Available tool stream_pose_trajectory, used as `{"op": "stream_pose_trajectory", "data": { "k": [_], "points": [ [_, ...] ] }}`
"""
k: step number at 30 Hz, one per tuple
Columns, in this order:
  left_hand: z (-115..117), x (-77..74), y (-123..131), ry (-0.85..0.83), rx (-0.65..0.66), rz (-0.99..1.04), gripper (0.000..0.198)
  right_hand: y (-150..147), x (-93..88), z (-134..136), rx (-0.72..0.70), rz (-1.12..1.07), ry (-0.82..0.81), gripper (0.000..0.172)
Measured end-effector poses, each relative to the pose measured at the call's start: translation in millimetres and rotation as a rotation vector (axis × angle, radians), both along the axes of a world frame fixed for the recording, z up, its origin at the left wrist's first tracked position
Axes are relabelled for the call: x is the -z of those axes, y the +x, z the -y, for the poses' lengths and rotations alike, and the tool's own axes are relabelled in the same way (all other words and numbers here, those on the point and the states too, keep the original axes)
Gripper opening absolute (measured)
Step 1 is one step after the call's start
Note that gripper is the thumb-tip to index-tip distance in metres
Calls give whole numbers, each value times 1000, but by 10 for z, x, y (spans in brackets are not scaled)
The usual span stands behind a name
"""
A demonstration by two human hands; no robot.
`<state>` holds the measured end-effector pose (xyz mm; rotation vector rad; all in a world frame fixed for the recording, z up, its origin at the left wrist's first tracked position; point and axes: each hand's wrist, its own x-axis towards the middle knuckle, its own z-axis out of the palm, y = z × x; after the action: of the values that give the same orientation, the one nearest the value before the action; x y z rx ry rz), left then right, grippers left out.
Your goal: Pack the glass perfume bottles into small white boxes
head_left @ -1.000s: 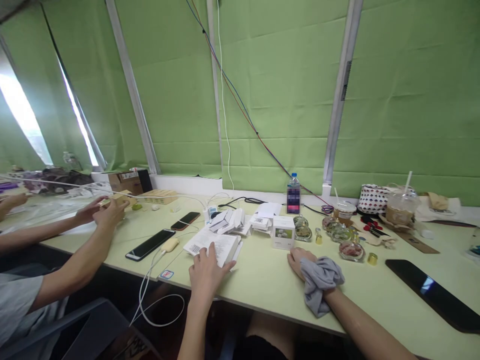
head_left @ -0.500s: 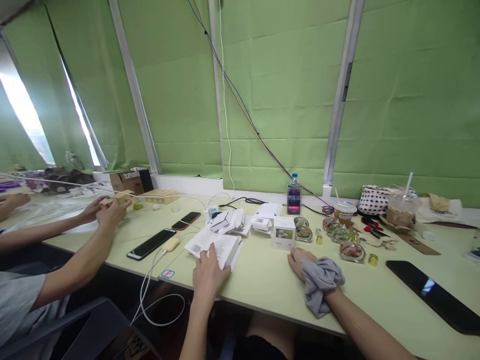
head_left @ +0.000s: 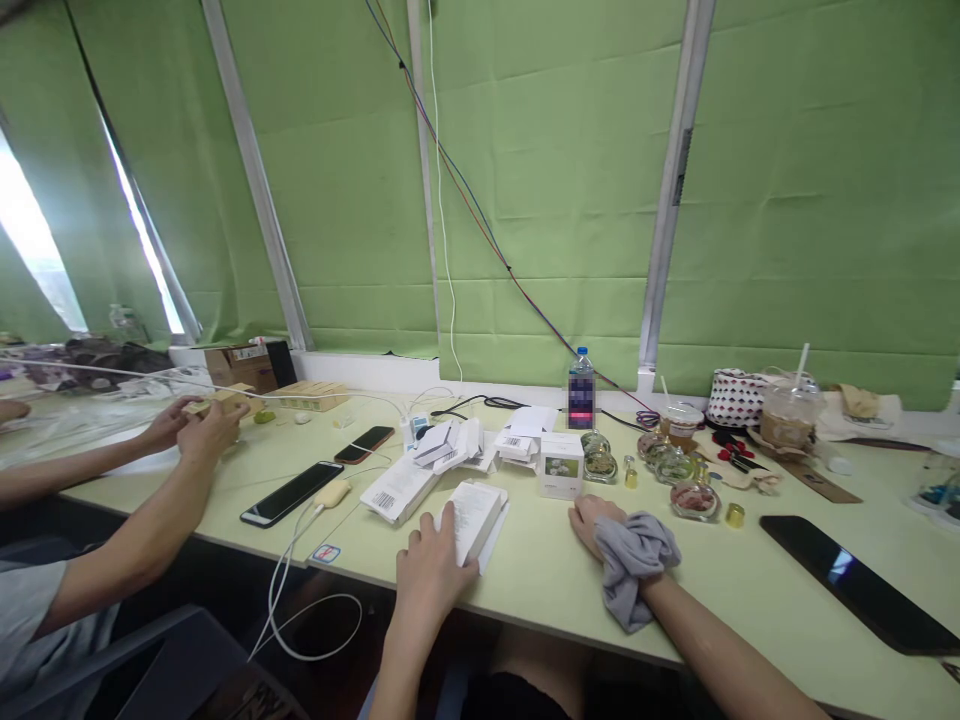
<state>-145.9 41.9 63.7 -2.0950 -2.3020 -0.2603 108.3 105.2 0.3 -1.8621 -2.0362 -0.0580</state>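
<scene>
My left grip (head_left: 433, 572) is closed on the near end of a white carton (head_left: 474, 522), fingers along its left edge, thumb at its near right corner. The carton is smooth card, a flat oblong with crisp edges and fine grey print on top. It lies directly ahead of that hand, its long axis pointing a little past 12 o'clock. A thin white layer shows beneath its right side; I cannot tell whether it belongs to it.

At this hand's 11 o'clock, near the carton, rests a second carton (head_left: 401, 487), its long axis running from 8 toward 2 o'clock. Beyond, at 12, small white boxes (head_left: 450, 442) lie heaped at mixed angles.

Between 2 and 3 o'clock, my right grip (head_left: 595, 522) rests on the smooth, pale surface (head_left: 540, 570); whether it holds anything I cannot tell. A soft, crumpled grey fabric band (head_left: 637, 565) rings that wrist. At its 11 o'clock, an upright box (head_left: 561, 467), nearly a cube, turns a printed photo toward me. At its 12 stand rounded glass jars (head_left: 600, 465), and at its 3 a shiny gold cap (head_left: 735, 515).

Farther out, at my left hand's 10 o'clock, lies a glossy black phone (head_left: 292, 493); beyond it, another person's hands (head_left: 206, 425) hold a small tan block.
</scene>
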Motion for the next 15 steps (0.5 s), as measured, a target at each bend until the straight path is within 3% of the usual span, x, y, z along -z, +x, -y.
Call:
{"op": "stream_pose_trajectory", "data": {
  "k": [9, 15],
  "points": [
    [227, 62, 473, -9, 180, 3, 74, 15, -37, 38, -46, -57, -8, 21],
    [344, 120, 750, 29, 269, 68, 74, 140, 62, 307, -74, -178, 44, 17]
  ]
}}
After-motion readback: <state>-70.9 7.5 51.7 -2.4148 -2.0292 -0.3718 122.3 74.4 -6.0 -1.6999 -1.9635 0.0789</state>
